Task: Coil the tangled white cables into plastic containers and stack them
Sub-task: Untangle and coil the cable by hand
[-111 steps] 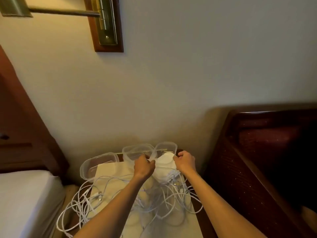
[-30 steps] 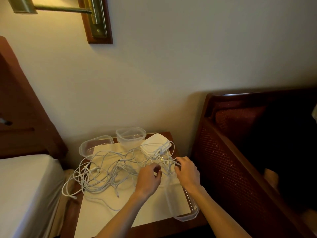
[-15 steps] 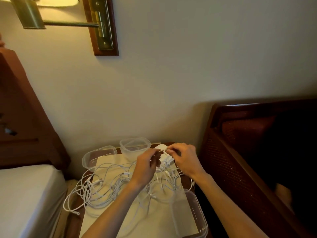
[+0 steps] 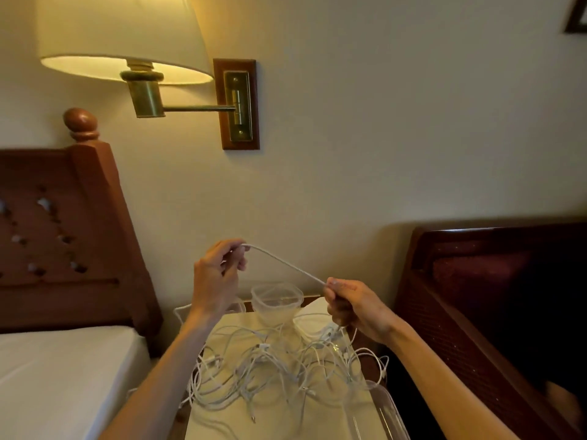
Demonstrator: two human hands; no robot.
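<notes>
Both hands pinch one white cable (image 4: pixel 286 263) above the tangle (image 4: pixel 273 363) on the nightstand (image 4: pixel 286 420), left hand (image 4: pixel 216 277) high, right hand (image 4: pixel 352 304) lower, seemingly drawing it free for coiling into a container (image 4: pixel 276 300).

Both bare forearms reach up and forward from the bottom edge, hands raised and held apart. Left hand (image 4: pixel 219 274): higher of the two, back toward the camera, fingers curled, thumb and fingertips pinching one end of a cable (image 4: pixel 286 265). Right hand (image 4: pixel 355 304): lower, to the right, fingers curled into a loose fist round the same cable, thumb on top. The cable runs nearly taut between the two hands. Wrists roughly straight.
</notes>
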